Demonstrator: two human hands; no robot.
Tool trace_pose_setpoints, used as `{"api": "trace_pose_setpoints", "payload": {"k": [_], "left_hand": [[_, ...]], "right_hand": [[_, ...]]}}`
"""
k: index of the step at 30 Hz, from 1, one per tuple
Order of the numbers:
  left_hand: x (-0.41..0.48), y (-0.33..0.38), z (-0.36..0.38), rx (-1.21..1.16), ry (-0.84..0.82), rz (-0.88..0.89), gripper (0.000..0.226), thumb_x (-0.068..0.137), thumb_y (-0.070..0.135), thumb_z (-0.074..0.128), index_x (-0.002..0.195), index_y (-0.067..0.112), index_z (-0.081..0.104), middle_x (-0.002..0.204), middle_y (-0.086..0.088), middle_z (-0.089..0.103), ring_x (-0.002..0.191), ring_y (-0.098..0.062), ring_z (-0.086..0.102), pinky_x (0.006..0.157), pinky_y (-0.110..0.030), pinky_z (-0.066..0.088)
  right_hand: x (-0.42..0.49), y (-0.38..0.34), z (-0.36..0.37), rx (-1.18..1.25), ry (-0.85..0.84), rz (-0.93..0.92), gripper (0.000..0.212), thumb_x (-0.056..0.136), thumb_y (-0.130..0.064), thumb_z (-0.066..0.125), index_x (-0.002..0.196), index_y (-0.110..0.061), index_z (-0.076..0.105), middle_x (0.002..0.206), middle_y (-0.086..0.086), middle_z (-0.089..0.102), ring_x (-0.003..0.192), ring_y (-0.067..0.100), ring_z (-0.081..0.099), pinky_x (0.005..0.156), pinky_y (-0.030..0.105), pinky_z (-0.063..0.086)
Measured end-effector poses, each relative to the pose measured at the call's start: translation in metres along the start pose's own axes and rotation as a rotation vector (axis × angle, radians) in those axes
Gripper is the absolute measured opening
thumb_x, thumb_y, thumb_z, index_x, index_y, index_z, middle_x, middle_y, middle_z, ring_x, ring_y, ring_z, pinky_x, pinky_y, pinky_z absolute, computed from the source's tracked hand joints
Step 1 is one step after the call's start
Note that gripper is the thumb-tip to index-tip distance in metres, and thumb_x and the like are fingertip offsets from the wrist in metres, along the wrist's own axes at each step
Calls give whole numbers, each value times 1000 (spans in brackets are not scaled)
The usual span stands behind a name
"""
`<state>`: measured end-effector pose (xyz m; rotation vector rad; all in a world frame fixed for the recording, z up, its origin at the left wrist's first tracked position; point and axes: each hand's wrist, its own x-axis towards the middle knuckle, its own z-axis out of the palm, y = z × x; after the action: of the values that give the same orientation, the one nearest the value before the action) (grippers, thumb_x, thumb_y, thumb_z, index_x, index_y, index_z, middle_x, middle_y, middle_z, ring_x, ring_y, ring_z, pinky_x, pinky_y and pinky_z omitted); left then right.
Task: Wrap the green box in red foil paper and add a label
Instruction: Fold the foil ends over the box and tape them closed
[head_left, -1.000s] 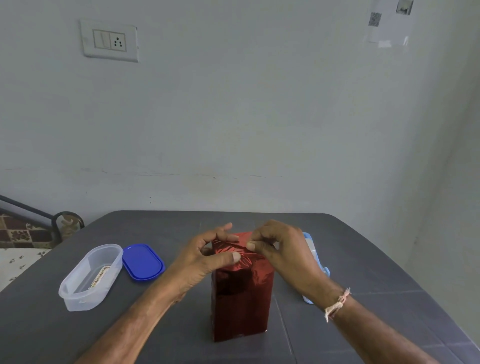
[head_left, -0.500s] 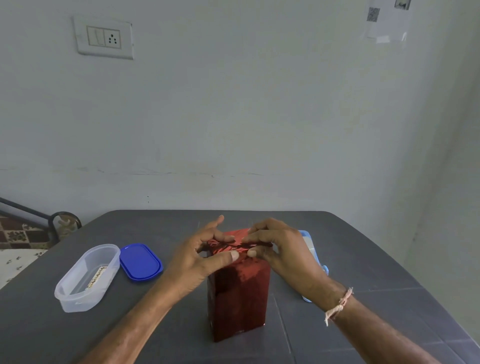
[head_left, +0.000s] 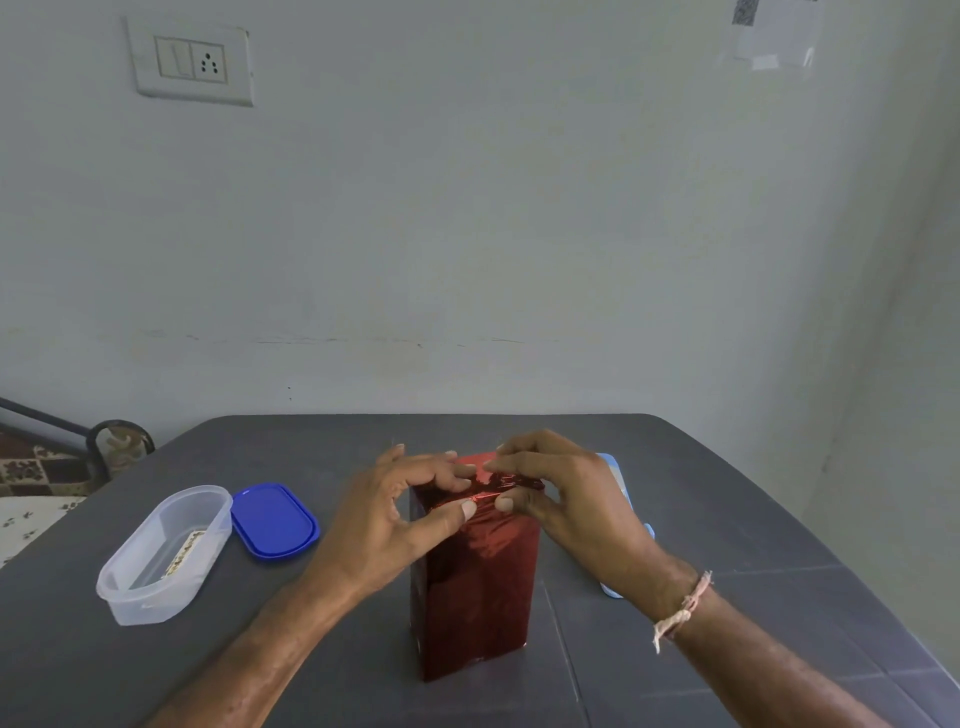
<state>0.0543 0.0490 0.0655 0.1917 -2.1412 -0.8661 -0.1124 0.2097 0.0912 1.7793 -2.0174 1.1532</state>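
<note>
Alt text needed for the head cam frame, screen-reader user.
The left hand and right hand pinch the folds on top of an upright red foil-wrapped box on a dark grey table. To its left sit an open clear tub and, beside it, a blue lid.

Red foil paper (head_left: 475, 582), blue lid (head_left: 272, 519), translucent tub (head_left: 156, 566), dark grey table (head_left: 727, 493).

The light is soft, even and rather dull, leaving only faint shadows on the table (head_left: 727, 519). The foil (head_left: 483, 561) glints brightly near my fingertips. My left hand (head_left: 395, 514) is slightly motion-blurred. At 10 o'clock the switch plate (head_left: 189, 61) leans, bent by the lens.
</note>
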Motion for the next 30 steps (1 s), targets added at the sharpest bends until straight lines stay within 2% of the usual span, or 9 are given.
{"api": "trace_pose_setpoints", "payload": {"k": [4,7,9,12,14,18,22,27,30], "left_hand": [[-1,7,-2,39,-1,4,30,74,59,71,92,36,78,108,33,72,112,8,64,119,-42,27],[-2,14,-2,32,9,30,26,75,54,72,95,38,79,104,32,73,108,7,67,108,-41,43],[-2,18,-3,27,11,23,30,76,52,73,103,39,79,106,31,74,108,7,67,102,-35,49],[-3,21,-4,27,3,7,38,77,51,74,114,40,76,110,31,73,110,9,66,102,-29,50],[-4,21,-4,77,14,26,34,78,54,71,110,43,77,110,34,71,110,11,65,101,-29,50],[-4,19,-3,184,19,81,28,82,55,70,106,43,79,111,38,69,111,13,63,103,-40,47],[-5,16,-2,230,34,98,26,83,58,70,103,43,78,112,38,69,108,9,65,102,-45,47],[3,26,-7,70,-65,30,29,100,58,52,93,34,67,94,18,78,96,-5,73,87,-41,57],[25,30,-15,55,-145,-82,12,106,40,49,107,33,58,91,19,79,90,5,72,79,-21,53]], "right_hand": [[0,2,1,-18,26,-64,14,85,-32,81,97,-27,79,101,-18,72,99,2,63,85,14,47],[-1,6,3,7,65,-84,12,85,-34,81,88,-24,75,89,-15,71,90,9,65,80,30,52],[-1,7,5,5,74,-101,14,86,-36,80,86,-24,74,86,-14,70,88,11,64,77,34,52],[-1,7,5,-4,92,-114,14,86,-37,80,86,-24,74,86,-15,70,87,8,63,76,30,51],[-1,7,6,-5,95,-119,13,86,-35,80,86,-24,75,86,-16,70,87,6,63,76,26,50],[-1,9,5,-21,84,-118,10,88,-32,79,96,-26,75,90,-17,70,90,4,63,79,23,50],[-1,9,6,-45,77,-144,13,90,-27,77,103,-26,80,96,-17,70,95,3,63,82,11,45],[3,13,7,3,58,-150,11,90,-29,73,98,-24,80,93,-13,70,94,7,65,80,24,51],[6,17,7,48,32,-153,15,90,-33,72,97,-23,80,93,-12,70,93,8,65,79,31,53]]}}
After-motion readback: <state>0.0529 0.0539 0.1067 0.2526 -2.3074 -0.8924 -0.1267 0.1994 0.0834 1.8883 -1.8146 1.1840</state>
